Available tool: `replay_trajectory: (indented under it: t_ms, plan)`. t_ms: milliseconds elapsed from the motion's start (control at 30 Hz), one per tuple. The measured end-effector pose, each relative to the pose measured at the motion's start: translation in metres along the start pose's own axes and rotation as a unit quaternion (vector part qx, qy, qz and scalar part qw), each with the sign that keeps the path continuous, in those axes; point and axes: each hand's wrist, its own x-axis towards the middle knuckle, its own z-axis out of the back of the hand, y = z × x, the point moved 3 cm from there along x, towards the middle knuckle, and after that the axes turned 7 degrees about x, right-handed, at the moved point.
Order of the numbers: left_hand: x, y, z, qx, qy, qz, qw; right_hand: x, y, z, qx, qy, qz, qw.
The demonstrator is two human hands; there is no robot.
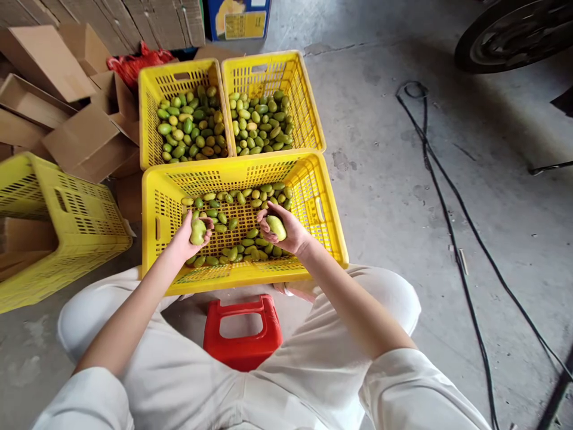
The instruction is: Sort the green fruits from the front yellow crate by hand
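Note:
My left hand (184,237) is closed around a yellow-green mango (197,232), palm turned inward. Another pale green mango (276,228) rests in my right hand (293,230), with the fingers curled about it. Both hands are held over the near yellow crate (244,280), the left toward its left side and the right over its right half. On the slatted bottom of that crate lie several loose green mangoes (233,253), in rows along the far and near sides and a small cluster in the middle.
Behind stand two yellow crates, a left one (142,113) and a right one (308,98), both holding many mangoes. Cardboard boxes (83,140) and another yellow crate (89,224) are at left. A red stool (242,346) shows between my legs. Black cable (452,227) lies on the floor.

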Motion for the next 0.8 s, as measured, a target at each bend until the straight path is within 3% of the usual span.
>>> replay_trajectory:
  t_ms: [67,233,467,567,700,800]
  plan:
    - [0.000,0.001,0.000,-0.009,0.011,0.006,1.000,-0.001,0.002,-0.001,0.037,-0.009,0.001,0.999]
    - [-0.002,0.000,0.000,-0.019,0.101,-0.064,0.993,-0.005,0.003,-0.004,0.061,0.020,-0.026,0.998]
    - [-0.007,0.007,-0.002,0.042,0.190,-0.083,0.977,-0.004,0.000,-0.002,0.021,0.037,0.060,0.997]
    - [-0.007,0.009,-0.003,0.028,0.180,-0.078,0.980,-0.001,0.000,0.003,0.025,0.012,0.058,0.998]
    - [0.000,0.009,-0.001,0.038,0.125,-0.091,0.987,0.005,-0.003,0.009,0.015,-0.012,-0.006,1.000]
    - [0.002,0.008,0.000,0.039,0.124,-0.069,0.989,0.009,-0.004,0.013,0.039,-0.037,-0.018,0.998]
